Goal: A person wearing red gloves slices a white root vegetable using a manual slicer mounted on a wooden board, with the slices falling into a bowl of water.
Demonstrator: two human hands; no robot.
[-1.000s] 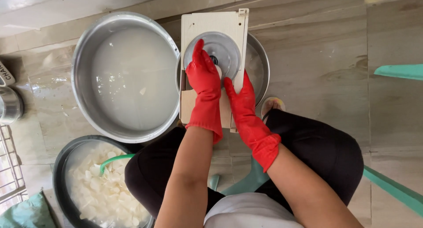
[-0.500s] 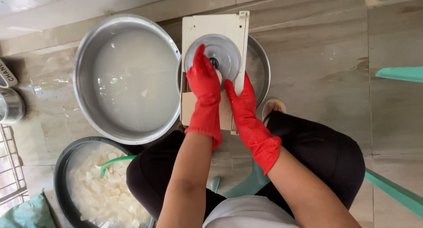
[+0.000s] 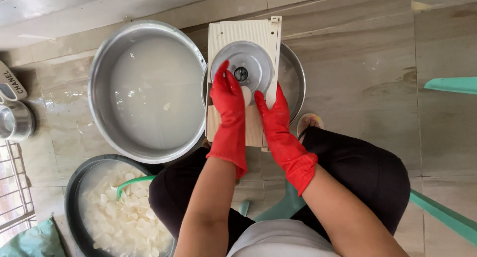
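I am seated over a cream slicer board (image 3: 258, 36) with a round metal blade disc (image 3: 248, 58), laid across a metal bowl (image 3: 293, 83). Both hands wear red rubber gloves. My left hand (image 3: 228, 105) lies on the disc's lower left edge, fingers pointing away from me. Beside it on the board, my right hand (image 3: 274, 119) has its fingers bent inward. A small white piece (image 3: 246, 94) shows between the two hands, pressed against the board by both.
A large metal basin (image 3: 99, 98) of cloudy water stands to the left. At lower left is a dark bowl (image 3: 74, 187) of white slices with a green utensil (image 3: 130, 181) in it. A teal chair part (image 3: 449, 84) is at right, and metal cups (image 3: 15, 120) are at far left.
My left hand has slid a little back toward me on the disc. The white piece now shows between the two gloves.
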